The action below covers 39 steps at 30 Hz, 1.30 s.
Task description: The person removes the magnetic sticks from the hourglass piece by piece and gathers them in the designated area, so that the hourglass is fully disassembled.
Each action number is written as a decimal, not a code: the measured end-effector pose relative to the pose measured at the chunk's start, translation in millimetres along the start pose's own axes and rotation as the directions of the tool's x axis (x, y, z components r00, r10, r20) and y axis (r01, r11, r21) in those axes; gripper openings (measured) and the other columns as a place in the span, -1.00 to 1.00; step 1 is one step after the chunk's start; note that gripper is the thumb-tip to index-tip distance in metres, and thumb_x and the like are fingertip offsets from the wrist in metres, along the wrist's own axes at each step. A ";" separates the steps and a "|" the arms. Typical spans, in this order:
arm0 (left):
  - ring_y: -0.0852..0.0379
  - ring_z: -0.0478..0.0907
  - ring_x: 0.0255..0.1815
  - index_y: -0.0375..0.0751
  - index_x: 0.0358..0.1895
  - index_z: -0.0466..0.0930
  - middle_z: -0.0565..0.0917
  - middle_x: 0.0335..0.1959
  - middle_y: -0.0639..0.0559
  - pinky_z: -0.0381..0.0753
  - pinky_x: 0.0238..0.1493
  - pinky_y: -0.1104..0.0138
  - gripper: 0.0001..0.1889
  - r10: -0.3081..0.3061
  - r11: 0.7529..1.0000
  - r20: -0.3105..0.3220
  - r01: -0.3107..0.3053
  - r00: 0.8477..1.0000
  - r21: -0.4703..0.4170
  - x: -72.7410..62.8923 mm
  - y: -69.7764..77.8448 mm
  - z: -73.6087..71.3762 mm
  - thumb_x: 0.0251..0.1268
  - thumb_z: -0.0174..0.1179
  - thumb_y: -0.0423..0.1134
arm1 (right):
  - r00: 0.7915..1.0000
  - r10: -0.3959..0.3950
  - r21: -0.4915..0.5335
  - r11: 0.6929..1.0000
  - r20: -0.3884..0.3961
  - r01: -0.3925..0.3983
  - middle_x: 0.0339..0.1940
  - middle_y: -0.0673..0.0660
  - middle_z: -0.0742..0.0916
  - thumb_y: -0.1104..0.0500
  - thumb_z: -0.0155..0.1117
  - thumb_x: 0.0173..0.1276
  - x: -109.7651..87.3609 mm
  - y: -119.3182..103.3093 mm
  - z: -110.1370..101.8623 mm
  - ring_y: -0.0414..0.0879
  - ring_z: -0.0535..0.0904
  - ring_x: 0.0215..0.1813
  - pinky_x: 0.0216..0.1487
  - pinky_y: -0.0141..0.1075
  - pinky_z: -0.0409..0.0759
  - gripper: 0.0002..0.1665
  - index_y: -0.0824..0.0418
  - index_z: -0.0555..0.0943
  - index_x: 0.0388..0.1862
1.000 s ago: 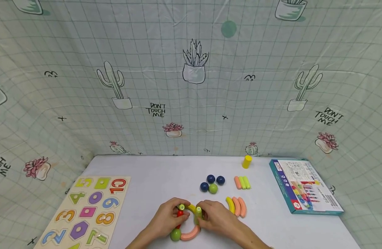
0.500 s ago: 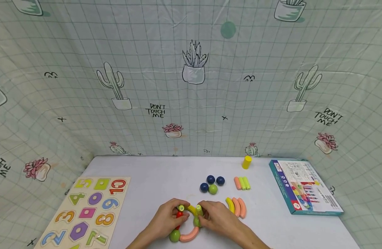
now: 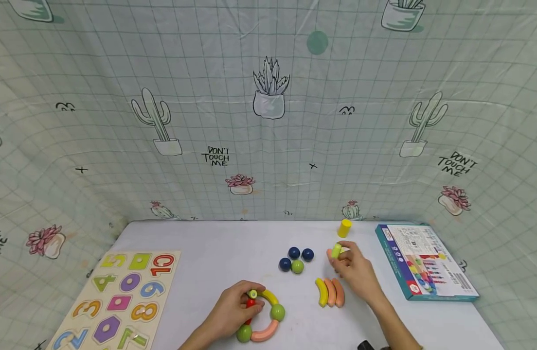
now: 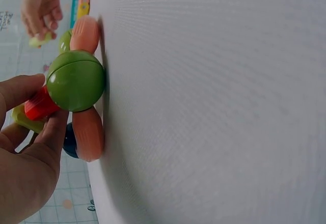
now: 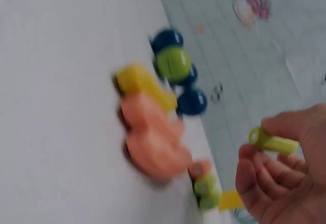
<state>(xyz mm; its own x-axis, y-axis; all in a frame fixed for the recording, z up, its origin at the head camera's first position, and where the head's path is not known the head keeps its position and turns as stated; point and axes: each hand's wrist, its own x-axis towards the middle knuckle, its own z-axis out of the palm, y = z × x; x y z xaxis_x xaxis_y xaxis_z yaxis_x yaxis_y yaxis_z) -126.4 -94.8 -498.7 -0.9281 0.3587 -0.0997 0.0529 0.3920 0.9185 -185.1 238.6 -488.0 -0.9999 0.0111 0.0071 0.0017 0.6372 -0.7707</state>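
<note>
Your left hand has its grip pinched on the red stick, beside the near green ball, which touches the curved pink piece. Your right hand clamps a light green stick between thumb and fingertips, raised off the surface, well apart from your left.

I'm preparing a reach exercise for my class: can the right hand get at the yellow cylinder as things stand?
Probably yes: the yellow cylinder stands just beyond the right hand, with nothing visible between them. The green stick pinched in that hand may need setting down first.
</note>
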 end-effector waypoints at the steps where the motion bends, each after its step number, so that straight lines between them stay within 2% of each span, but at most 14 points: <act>1: 0.22 0.67 -0.20 -0.22 0.08 0.64 0.60 0.01 -0.08 0.66 -0.23 0.44 -0.66 0.001 1.000 -0.001 -0.001 1.000 -0.002 -0.3 0.0 -0.1 0.23 0.39 -0.40 | 0.999 0.034 -0.008 0.999 -0.020 -0.035 -0.15 0.15 0.70 0.07 0.27 0.46 4.2 7.5 -6.1 -0.11 0.61 -0.28 -0.30 -0.32 0.58 -0.37 0.28 0.33 0.39; 4: 0.22 0.68 -0.20 -0.23 0.09 0.64 0.60 0.00 -0.08 0.67 -0.23 0.44 -0.66 0.005 1.000 -0.003 -0.005 1.000 -0.011 -1.5 0.2 -0.5 0.23 0.39 -0.40 | 0.990 0.130 -0.019 0.991 -0.051 -0.131 -0.12 0.25 0.68 0.05 0.22 0.50 13.4 25.9 -20.6 -0.08 0.60 -0.32 -0.36 -0.29 0.56 -0.34 0.37 0.27 0.40; 7: 0.21 0.68 -0.20 -0.25 0.09 0.63 0.60 0.01 -0.08 0.66 -0.24 0.44 -0.65 0.015 1.000 -0.001 -0.015 1.000 -0.017 -2.2 0.8 -0.9 0.24 0.38 -0.40 | 0.984 0.171 -0.060 0.983 -0.050 -0.174 -0.14 0.28 0.66 0.07 0.18 0.53 19.2 35.9 -29.1 -0.08 0.57 -0.33 -0.39 -0.28 0.52 -0.38 0.46 0.34 0.36; 10: 0.21 0.67 -0.20 -0.24 0.09 0.63 0.61 0.01 -0.08 0.66 -0.26 0.45 -0.65 0.019 1.000 -0.004 -0.019 1.000 -0.012 -2.4 1.2 -2.3 0.24 0.39 -0.39 | 0.984 0.173 -0.118 0.977 -0.040 -0.177 -0.16 0.30 0.68 0.10 0.15 0.53 23.8 41.1 -30.8 -0.04 0.55 -0.31 -0.38 -0.25 0.51 -0.42 0.52 0.41 0.31; 16: 0.18 0.69 -0.17 -0.25 0.10 0.63 0.60 0.03 -0.11 0.67 -0.22 0.43 -0.65 0.028 0.999 0.003 -0.028 1.000 -0.030 -3.0 0.0 -2.3 0.24 0.39 -0.40 | 0.984 0.173 -0.241 0.954 -0.045 -0.179 -0.01 0.42 0.70 0.09 0.18 0.51 27.3 51.4 -26.2 0.08 0.57 -0.16 -0.13 -0.05 0.62 -0.47 0.54 0.54 0.19; 21: 0.19 0.68 -0.17 -0.24 0.10 0.64 0.60 0.03 -0.11 0.67 -0.21 0.43 -0.65 0.033 0.999 0.001 -0.033 0.999 -0.026 -2.7 -0.5 -2.3 0.24 0.39 -0.40 | 0.987 0.143 -0.279 0.947 -0.068 -0.156 0.02 0.44 0.70 0.10 0.23 0.46 30.9 52.6 -24.4 0.23 0.62 -0.01 0.00 0.12 0.59 -0.51 0.52 0.60 0.11; 28: 0.23 0.66 -0.20 -0.22 0.10 0.64 0.61 0.02 -0.08 0.65 -0.20 0.44 -0.64 0.036 0.999 0.004 -0.036 0.999 0.011 -2.7 0.1 -4.8 0.24 0.39 -0.37 | 0.985 0.161 -0.276 0.946 -0.062 -0.172 -0.12 0.34 0.70 0.05 0.23 0.45 31.8 52.2 -23.2 0.07 0.55 -0.20 -0.25 -0.13 0.56 -0.47 0.45 0.56 0.19; 35: 0.22 0.64 -0.23 -0.22 0.13 0.62 0.61 0.03 -0.11 0.63 -0.26 0.45 -0.62 0.028 1.000 0.009 -0.028 1.000 0.003 -5.0 1.1 -7.5 0.23 0.38 -0.39 | 0.988 0.152 -0.257 0.954 -0.042 -0.157 -0.06 0.37 0.67 0.15 0.06 0.48 28.1 50.3 -24.2 0.08 0.53 -0.18 -0.24 -0.12 0.55 -0.51 0.40 0.53 0.26; 39: 0.20 0.63 -0.23 -0.21 0.14 0.62 0.61 0.01 -0.10 0.64 -0.27 0.43 -0.61 0.024 1.000 0.013 -0.024 1.000 -0.009 -5.1 0.2 -8.7 0.23 0.38 -0.39 | 0.988 0.151 -0.245 0.958 -0.022 -0.152 -0.07 0.33 0.66 0.18 0.04 0.47 26.0 49.5 -23.7 0.04 0.50 -0.21 -0.30 -0.20 0.50 -0.51 0.37 0.53 0.29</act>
<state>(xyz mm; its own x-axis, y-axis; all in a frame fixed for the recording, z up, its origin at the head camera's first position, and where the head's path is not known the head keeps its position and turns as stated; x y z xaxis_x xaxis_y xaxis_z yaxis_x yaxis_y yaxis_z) -124.8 -103.9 -494.7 -0.9218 0.3787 -0.0823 0.0717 0.3754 0.9241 -210.7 288.7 -510.9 -0.9877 0.1238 -0.0955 0.1563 0.7974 -0.5829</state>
